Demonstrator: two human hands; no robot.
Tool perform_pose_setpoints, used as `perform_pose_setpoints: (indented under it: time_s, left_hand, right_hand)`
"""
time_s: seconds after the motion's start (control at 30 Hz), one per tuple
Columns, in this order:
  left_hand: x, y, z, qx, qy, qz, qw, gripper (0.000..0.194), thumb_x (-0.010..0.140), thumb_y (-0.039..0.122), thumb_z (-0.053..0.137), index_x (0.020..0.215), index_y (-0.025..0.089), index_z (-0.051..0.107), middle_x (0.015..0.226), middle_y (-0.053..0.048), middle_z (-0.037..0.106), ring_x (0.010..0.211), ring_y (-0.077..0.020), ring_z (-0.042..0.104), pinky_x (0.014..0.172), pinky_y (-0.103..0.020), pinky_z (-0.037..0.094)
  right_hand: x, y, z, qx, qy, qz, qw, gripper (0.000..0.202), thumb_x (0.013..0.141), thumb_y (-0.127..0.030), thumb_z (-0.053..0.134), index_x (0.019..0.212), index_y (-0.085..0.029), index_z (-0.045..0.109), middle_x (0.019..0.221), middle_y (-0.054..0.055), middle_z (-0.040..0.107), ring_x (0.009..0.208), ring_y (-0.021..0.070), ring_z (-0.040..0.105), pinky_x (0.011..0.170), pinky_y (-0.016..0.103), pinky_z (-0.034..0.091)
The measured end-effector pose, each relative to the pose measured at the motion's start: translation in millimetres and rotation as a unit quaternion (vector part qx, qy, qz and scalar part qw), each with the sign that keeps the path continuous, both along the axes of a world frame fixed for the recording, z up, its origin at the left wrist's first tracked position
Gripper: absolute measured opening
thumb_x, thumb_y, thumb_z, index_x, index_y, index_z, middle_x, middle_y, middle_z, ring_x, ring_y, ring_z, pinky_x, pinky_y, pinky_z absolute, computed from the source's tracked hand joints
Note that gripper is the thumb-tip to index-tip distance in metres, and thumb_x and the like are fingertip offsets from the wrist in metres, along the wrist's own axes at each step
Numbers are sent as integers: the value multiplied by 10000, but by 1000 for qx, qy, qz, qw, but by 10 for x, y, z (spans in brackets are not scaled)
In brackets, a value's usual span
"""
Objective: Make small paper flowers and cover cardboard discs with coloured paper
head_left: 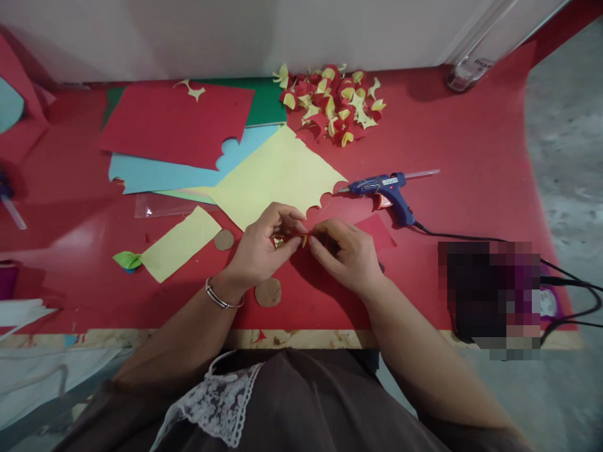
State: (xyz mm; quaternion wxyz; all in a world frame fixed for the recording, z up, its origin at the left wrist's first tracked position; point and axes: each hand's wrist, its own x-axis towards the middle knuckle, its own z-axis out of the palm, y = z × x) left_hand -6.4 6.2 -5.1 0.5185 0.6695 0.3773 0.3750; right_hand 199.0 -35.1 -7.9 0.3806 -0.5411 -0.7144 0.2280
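Note:
My left hand (266, 246) and my right hand (347, 252) meet over the middle of the red-covered table. Between their fingertips is a small red and yellow paper piece (305, 238), pinched from both sides and mostly hidden by the fingers. Just beyond the hands lies a large yellow sheet (277, 172) with scalloped cuts at its right corner. Two brown discs rest near my left hand, one beside it (223, 239) and one below the wrist (267, 292). A blue glue gun (389, 188) lies beyond my right hand, its nozzle pointing left.
A pile of red and yellow paper pieces (334, 103) sits at the back. Red (179, 119), blue and green sheets overlap at back left. A yellow strip (181, 245) and a green leaf-like piece (126, 260) lie left. The glue gun's cord runs right, past a pixelated dark object (490, 295).

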Motion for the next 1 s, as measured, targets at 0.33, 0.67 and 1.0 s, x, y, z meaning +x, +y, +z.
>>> perform_pose_setpoints:
  time_s: [0.33,0.67,1.0]
  left_hand:
    - [-15,-12,-9,-8,13,-1,1000,393,891,71,705,1232,256,645,1055,-40,772,1007,-158,768,872,-281,611]
    - [41,-20,-34,-89,-83,21,992,584,787,26,714,1300,257,557,1096,-49,750,1057,-158,770,882,-268,615]
    - [28,-3,17,-158,-108,18,981,534,835,149,811,1279,250,531,1079,-56,749,1053,-176,767,846,-275,634]
  right_hand:
    - [-4,4,17,-11,7,2,1000,172,1045,-357,653,932,-228,670,817,24,717,633,139,590,605,279,456]
    - [-11,-4,7,1,-11,0,1000,165,1049,-335,639,930,-226,675,815,33,727,638,144,605,597,279,454]
    - [-6,-6,-9,20,-18,-6,1000,148,1044,-327,652,942,-224,686,830,32,741,609,137,578,587,279,447]
